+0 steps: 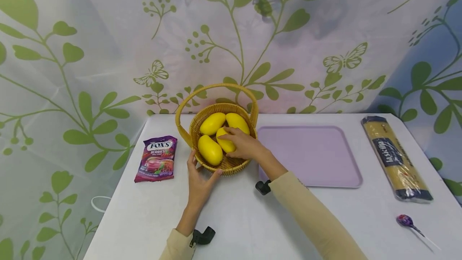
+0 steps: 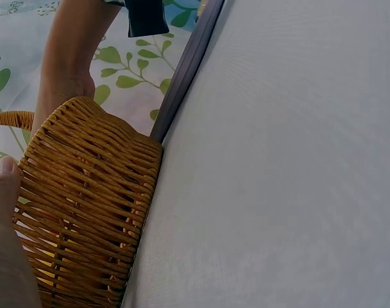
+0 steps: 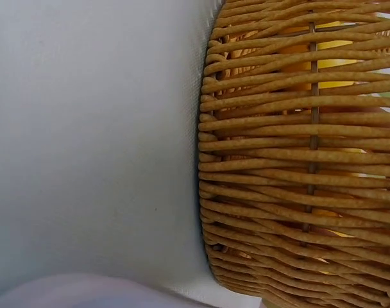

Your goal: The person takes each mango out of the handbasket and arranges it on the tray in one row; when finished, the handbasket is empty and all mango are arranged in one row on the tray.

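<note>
Four yellow fruits (image 1: 210,150) in a basket (image 1: 234,169) near the desk's (image 1: 238,212) back edge
Left hand (image 1: 199,183), fingers spread, likely steadies it; right hand (image 1: 244,143) pinches one fruit (image 1: 224,143).

From my end, I saw a golden-brown wicker basket (image 1: 234,170) upright on the counter (image 1: 238,208), its handle (image 1: 216,86) arched high. Inside lay four smooth yellow mangoes (image 1: 210,150): two behind, one front left, one nearer the middle.
</note>
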The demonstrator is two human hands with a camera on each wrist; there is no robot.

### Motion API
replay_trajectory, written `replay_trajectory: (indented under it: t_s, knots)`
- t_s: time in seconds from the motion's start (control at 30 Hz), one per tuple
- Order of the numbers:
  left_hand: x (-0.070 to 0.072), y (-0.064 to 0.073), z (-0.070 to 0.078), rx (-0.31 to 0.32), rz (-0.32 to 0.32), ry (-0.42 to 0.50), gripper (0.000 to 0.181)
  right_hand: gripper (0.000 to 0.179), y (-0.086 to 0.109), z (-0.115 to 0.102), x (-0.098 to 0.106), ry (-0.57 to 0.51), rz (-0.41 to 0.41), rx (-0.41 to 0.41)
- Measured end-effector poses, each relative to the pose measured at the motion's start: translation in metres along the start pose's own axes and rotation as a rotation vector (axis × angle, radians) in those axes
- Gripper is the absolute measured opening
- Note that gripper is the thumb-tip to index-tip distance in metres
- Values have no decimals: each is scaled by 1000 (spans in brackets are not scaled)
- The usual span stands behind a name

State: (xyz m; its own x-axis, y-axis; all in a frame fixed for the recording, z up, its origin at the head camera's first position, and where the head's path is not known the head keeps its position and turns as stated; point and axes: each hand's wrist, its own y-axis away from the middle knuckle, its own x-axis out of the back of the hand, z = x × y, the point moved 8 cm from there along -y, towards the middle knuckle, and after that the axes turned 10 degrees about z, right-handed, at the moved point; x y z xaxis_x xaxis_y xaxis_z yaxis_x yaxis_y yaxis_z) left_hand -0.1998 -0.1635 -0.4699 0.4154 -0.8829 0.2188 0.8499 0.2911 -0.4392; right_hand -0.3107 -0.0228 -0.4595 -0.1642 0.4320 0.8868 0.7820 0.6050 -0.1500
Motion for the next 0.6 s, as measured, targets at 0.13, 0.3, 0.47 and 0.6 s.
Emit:
replay_trajectory:
  t_s: [0.13, 0.3, 0.47, 0.6]
  knots:
    - [0, 0, 1, 7, 1, 2, 96, 62, 0, -1, 1, -12, 4, -9]
    - [0, 0, 1, 7, 3, 1, 96, 61, 0, -1, 1, -25, 10, -10]
    - [0, 0, 1, 9, 2, 6, 96, 61, 1, -1, 2, -38, 17, -13]
    - [0, 1, 0, 8, 4, 13, 96, 61, 3, -1, 4, -57, 23, -26]
